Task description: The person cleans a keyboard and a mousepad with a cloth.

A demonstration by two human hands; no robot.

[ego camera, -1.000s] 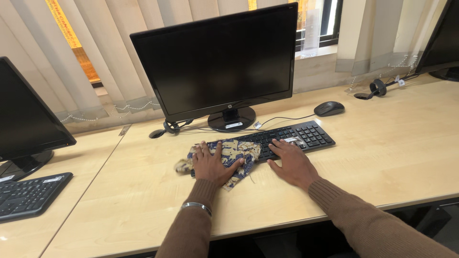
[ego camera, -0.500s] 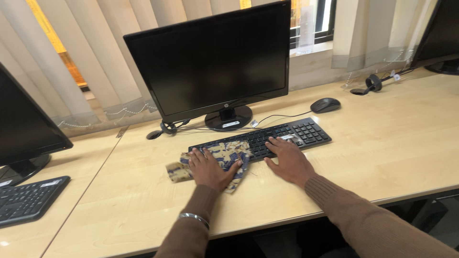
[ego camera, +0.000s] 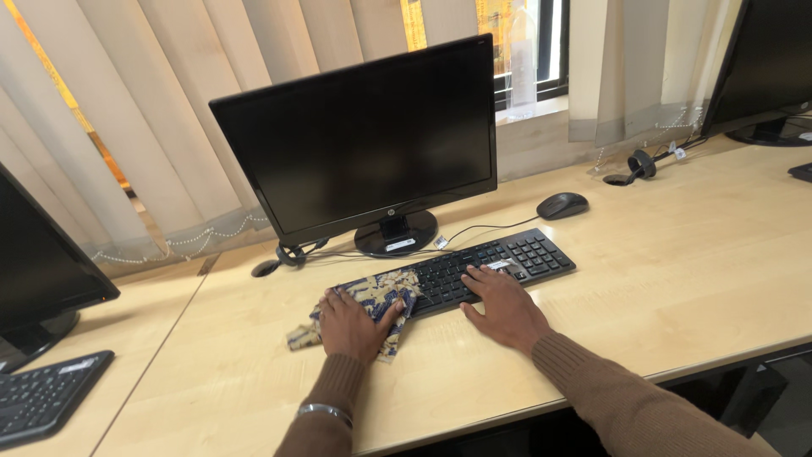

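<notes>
My left hand [ego camera: 351, 326] presses a blue and tan patterned cloth [ego camera: 372, 292] onto the left end of a black keyboard [ego camera: 474, 267]. The cloth spills off the keyboard onto the pale wooden desk [ego camera: 677, 279], a corner trailing to the left. My right hand [ego camera: 501, 306] lies flat with spread fingers on the keyboard's middle and front edge. A small wrapped item [ego camera: 502, 265] lies on the keys just beyond my right fingertips. Both arms wear brown knit sleeves, with a metal bangle on the left wrist.
A black monitor [ego camera: 359, 148] stands behind the keyboard, its cables running left. A black mouse [ego camera: 562, 205] sits to the right. Another monitor [ego camera: 38, 262] and keyboard [ego camera: 42, 398] are at far left, a third monitor [ego camera: 765, 68] at far right. Vertical blinds hang behind.
My left hand has slid the cloth leftward along the keyboard, bunching it at the left end. My right hand has stayed on the keys. The camera has shifted slightly.
</notes>
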